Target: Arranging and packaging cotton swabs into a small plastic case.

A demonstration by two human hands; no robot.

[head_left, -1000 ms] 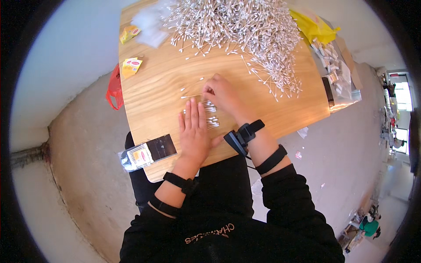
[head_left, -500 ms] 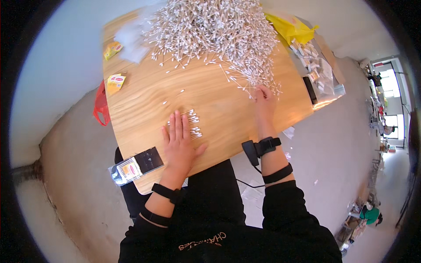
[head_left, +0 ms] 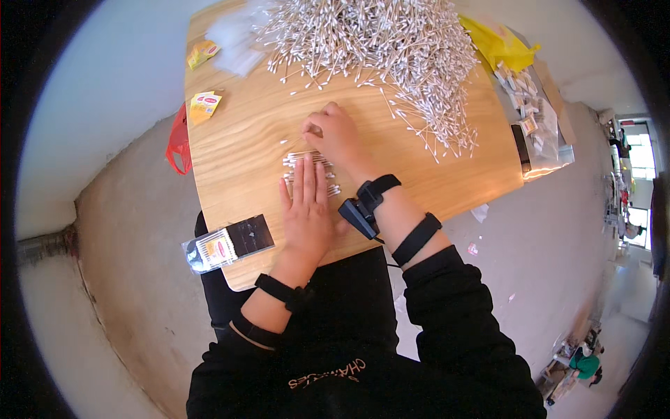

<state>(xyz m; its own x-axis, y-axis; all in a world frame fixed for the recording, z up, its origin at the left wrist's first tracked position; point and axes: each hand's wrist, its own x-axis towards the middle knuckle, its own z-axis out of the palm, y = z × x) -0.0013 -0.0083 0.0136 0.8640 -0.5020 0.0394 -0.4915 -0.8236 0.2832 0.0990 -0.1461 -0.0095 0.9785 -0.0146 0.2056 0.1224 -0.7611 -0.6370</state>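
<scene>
My left hand (head_left: 307,216) lies flat near the table's front edge, fingers stretched over a small row of cotton swabs (head_left: 292,160). Swab tips stick out on both sides of those fingers. Just beyond the row is my right hand (head_left: 336,136), its thumb and forefinger bent together in a pinch; whatever they hold is too small to make out. A single loose white tip (head_left: 283,142) rests left of it. Toward the back of the wooden table (head_left: 251,150) rises a large heap of cotton swabs (head_left: 377,42), spilling toward the right side.
A clear packet of swabs (head_left: 215,250) with a black part lies at the front left corner. Yellow cards (head_left: 204,106) and clear bags (head_left: 241,52) lie along the left. At right are a yellow bag (head_left: 499,45), small packs (head_left: 520,91) and a black object (head_left: 520,148). A red bag (head_left: 179,146) hangs left.
My right hand has come from the heap's near right edge leftward to just beyond the swab row. My left hand stays flat on the row. The whole view has shifted slightly.
</scene>
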